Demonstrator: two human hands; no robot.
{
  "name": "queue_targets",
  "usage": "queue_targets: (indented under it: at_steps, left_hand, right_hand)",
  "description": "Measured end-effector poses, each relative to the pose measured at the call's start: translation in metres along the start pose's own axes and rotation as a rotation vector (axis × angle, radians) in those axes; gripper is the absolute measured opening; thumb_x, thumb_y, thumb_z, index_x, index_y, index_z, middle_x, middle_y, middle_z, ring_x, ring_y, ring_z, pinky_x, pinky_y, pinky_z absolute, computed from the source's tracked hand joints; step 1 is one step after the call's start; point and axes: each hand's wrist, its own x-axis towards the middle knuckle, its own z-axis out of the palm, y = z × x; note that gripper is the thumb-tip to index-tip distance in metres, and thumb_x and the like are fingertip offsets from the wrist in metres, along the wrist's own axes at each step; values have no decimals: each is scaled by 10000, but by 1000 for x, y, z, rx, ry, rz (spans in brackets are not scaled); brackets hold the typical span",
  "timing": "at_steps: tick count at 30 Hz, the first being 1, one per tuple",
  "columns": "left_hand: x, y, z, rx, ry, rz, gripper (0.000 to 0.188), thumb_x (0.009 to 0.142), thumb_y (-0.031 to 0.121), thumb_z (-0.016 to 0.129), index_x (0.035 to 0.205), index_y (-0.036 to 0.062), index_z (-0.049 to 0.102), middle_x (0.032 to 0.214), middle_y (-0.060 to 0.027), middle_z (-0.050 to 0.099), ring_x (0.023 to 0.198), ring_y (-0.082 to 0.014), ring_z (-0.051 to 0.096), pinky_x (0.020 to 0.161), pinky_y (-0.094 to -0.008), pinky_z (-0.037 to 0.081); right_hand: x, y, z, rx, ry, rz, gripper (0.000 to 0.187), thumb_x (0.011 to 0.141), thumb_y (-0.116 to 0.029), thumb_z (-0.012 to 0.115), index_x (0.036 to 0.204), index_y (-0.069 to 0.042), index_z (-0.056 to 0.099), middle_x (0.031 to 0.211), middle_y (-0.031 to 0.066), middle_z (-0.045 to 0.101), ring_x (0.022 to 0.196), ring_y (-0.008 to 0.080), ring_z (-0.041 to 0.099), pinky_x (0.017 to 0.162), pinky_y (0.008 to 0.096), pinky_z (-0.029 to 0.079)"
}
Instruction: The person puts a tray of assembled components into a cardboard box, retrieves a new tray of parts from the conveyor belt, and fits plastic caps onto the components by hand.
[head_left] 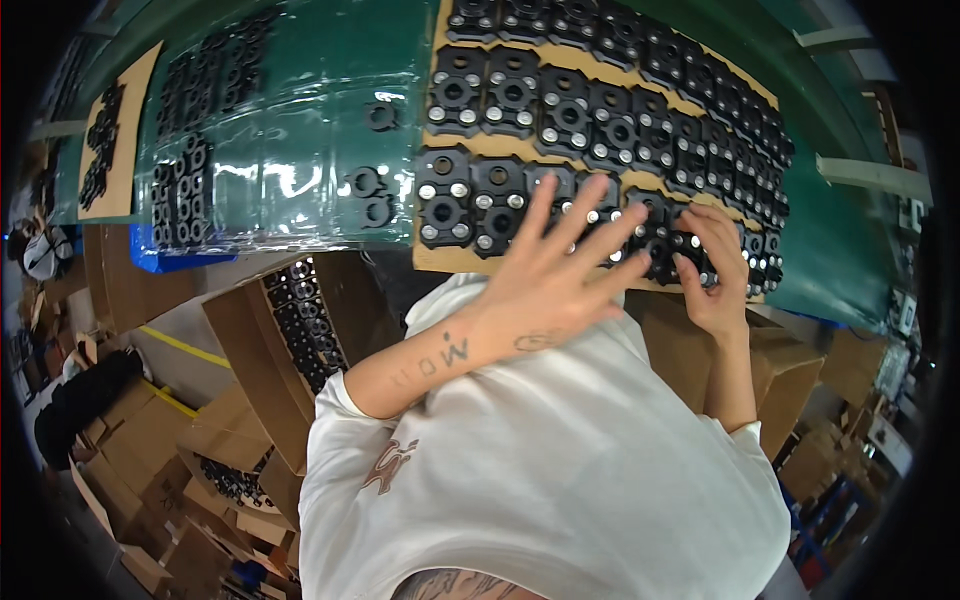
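Rows of black plastic parts (pixel 445 215) with round holes and shiny silver round inserts lie on a tan cardboard sheet (pixel 440 260). My left hand (pixel 560 250) reaches across the nearest row, fingers spread, the tips over the parts in its middle. Further right in that row, my right hand (pixel 722 275) is curled with thumb and fingertips on either side of a black plastic part (pixel 695 248). That part stays at the level of the row, and my fingers hide some of it.
The cardboard lies on a green table (pixel 310 110) with a glossy cover. Loose black rings (pixel 375 212) and stacked black pieces (pixel 180 190) are to the left. An open carton (pixel 255 350) with similar parts stands below the table edge. Another person (pixel 85 400) is at the far left.
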Motion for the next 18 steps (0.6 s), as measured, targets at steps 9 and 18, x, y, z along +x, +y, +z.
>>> queue_targets:
  at_steps: [9,18]
  left_hand:
    - [-18,-123,-67,465,232,-688,194,841,106,729,1031,104,691,1029,-93,639,851,-317,626,751,-403,526]
    - [-1,-111,-64,432,272,-739,102,880,130,719,923,54,666,996,-100,654,800,-316,625,709,-396,517]
  right_hand:
    - [9,-1,-11,-45,2,-72,424,758,-26,679,1180,6,706,1104,95,717,1175,314,608,1105,476,410]
    - [17,14,5,116,101,-142,355,784,7,692,1137,15,723,1078,109,709,1023,291,639,974,418,480]
